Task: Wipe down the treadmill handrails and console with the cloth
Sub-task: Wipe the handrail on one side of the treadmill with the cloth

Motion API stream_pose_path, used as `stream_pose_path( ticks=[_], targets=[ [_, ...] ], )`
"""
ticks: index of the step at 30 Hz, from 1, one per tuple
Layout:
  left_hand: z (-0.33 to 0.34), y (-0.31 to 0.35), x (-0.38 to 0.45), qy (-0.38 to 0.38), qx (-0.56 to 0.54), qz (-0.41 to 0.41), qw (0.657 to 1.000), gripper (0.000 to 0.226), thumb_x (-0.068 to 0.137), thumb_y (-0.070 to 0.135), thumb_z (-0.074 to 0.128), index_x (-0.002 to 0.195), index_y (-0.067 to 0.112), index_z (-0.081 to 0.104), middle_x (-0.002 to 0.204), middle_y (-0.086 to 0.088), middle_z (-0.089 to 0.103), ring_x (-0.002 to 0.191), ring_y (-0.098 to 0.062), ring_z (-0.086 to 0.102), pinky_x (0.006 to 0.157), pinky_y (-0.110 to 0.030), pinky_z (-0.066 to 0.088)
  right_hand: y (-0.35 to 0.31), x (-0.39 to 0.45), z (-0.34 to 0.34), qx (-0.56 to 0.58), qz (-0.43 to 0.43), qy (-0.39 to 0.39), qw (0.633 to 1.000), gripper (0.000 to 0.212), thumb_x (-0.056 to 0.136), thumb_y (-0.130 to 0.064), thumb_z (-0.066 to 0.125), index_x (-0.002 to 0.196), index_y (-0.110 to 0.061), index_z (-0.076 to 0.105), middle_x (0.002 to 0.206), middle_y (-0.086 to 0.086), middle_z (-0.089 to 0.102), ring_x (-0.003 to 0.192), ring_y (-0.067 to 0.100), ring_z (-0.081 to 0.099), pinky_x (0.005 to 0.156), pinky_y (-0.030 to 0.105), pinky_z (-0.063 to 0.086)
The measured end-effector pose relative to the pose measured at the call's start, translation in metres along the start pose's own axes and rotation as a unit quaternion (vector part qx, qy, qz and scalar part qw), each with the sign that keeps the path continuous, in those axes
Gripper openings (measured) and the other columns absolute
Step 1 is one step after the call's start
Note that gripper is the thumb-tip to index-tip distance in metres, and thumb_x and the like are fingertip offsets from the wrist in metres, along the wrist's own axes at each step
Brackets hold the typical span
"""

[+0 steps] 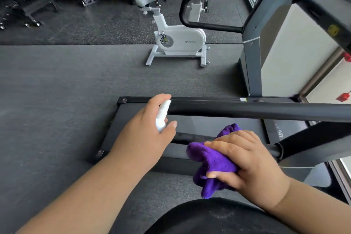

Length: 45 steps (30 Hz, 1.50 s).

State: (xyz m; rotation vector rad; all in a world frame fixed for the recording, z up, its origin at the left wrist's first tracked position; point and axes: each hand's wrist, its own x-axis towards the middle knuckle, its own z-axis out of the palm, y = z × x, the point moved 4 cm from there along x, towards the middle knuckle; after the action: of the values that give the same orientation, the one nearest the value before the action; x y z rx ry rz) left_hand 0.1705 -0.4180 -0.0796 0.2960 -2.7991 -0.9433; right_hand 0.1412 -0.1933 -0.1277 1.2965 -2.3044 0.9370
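your left grip [144,129] curls round a white spray bottle [162,115] beside the near handrail [247,110]; your right grip [248,161] clutches the purple cloth [209,159].

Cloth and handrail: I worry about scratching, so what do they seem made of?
The cloth, gripped by the right hand, looks like soft purple microfibre: fuzzy, plush pile. The handrail looks like a black tube with a matte, perhaps foam or rubber, covering; it shows only a dull sheen.
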Motion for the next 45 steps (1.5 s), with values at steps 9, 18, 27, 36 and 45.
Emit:
stream_pose_path(
  ticks=[9,18,27,36,45],
  targets=[
    [-0.005,0.007,0.02,-0.026,0.106,0.028,0.994,0.049,0.087,0.045,0.063,0.124,0.049,0.032,0.089,0.014,0.053,0.076,0.001,0.05,0.059,-0.02,0.036,-0.006,-0.014,-0.001,0.018,0.013,-0.014,1.0,0.052,0.09,-0.067,0.055,0.127,-0.031,0.057,0.112,-0.013,0.067,0.098,0.013,0.063,0.085,0.04,0.047],
    [0.002,0.053,0.02,-0.04,0.127,0.092,0.987,0.058,0.087,0.056,0.06,0.132,0.053,0.023,0.096,0.017,0.05,0.084,-0.01,0.052,0.068,-0.027,0.04,0.005,-0.031,-0.029,0.02,0.046,0.034,0.998,0.051,0.089,-0.064,0.058,0.127,-0.029,0.059,0.109,-0.013,0.066,0.096,0.014,0.064,0.084,0.04,0.048],
    [0.079,0.143,0.041,-0.104,0.212,0.196,0.952,0.056,0.086,0.051,0.064,0.129,0.047,0.026,0.092,0.01,0.053,0.08,-0.016,0.055,0.065,-0.031,0.043,0.029,-0.071,-0.068,0.021,0.1,0.07,0.992,0.052,0.087,-0.064,0.061,0.125,-0.028,0.061,0.108,-0.013,0.066,0.097,0.012,0.063,0.083,0.04,0.048],
    [0.106,0.182,0.042,-0.115,0.231,0.212,0.943,0.057,0.086,0.058,0.061,0.129,0.049,0.024,0.1,0.01,0.053,0.083,-0.02,0.056,0.066,-0.033,0.044,0.056,-0.102,-0.106,0.033,0.12,0.095,0.988,0.05,0.089,-0.064,0.058,0.126,-0.03,0.059,0.11,-0.012,0.067,0.1,0.012,0.063,0.086,0.041,0.047],
    [0.155,0.246,0.033,-0.121,0.218,0.239,0.939,0.054,0.085,0.054,0.064,0.124,0.046,0.028,0.093,0.006,0.053,0.08,-0.023,0.058,0.069,-0.035,0.048,0.071,-0.118,-0.147,0.052,0.09,0.108,0.989,0.051,0.089,-0.062,0.06,0.124,-0.026,0.061,0.11,-0.01,0.067,0.1,0.012,0.064,0.086,0.041,0.048]
  ],
)
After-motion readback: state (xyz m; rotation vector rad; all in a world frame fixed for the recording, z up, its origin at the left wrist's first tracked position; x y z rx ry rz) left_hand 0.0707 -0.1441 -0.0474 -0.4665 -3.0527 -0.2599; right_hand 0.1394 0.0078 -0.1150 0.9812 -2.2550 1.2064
